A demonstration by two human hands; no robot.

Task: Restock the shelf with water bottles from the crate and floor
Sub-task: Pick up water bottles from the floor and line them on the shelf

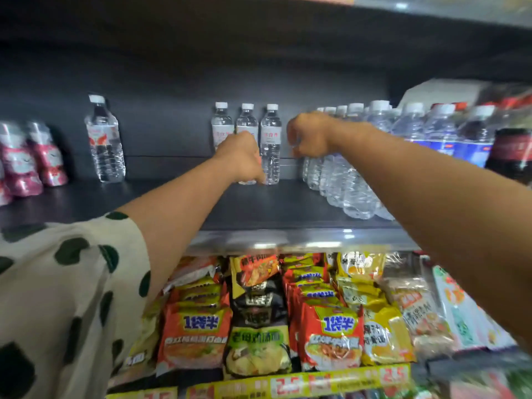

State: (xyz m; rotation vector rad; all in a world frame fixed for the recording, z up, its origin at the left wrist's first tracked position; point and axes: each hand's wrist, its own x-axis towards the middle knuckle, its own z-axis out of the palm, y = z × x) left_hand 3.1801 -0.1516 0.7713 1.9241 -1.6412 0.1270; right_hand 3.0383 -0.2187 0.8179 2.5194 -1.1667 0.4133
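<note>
Setting water bottles into the back row of the dark shelf [259, 208].

Left hand [240, 156], centre of frame, curled around a bottle [246, 122] in the short row of three at the back; right hand [309, 136], just right of centre, fingers curled at the near end of the packed row of bottles [345, 180], whether gripping one hard to tell. Probably the placing step, mid-task: much bare shelf left of centre, one lone bottle [105, 139] at upper left. Next likely: let go, fetch more. Crate and floor out of view.
</note>
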